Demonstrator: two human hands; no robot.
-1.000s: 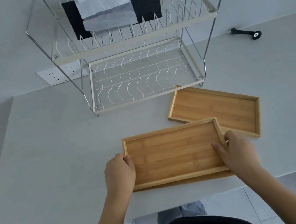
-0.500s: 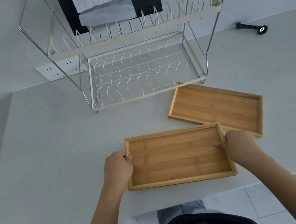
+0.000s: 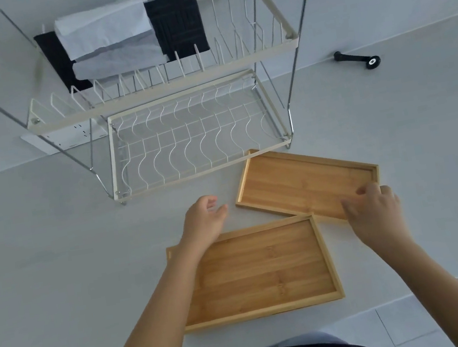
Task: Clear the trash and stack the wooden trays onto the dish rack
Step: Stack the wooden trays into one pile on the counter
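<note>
Far wooden tray (image 3: 301, 183) under right hand (image 3: 373, 212), left hand (image 3: 204, 222) near, both fingers released

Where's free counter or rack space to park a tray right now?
Free: counter left of the near tray; rack's lower tier; counter right of it, toward the black tool. Crowded: the far tray strip, both hands there. Upper tier's left holds cloths.
</note>
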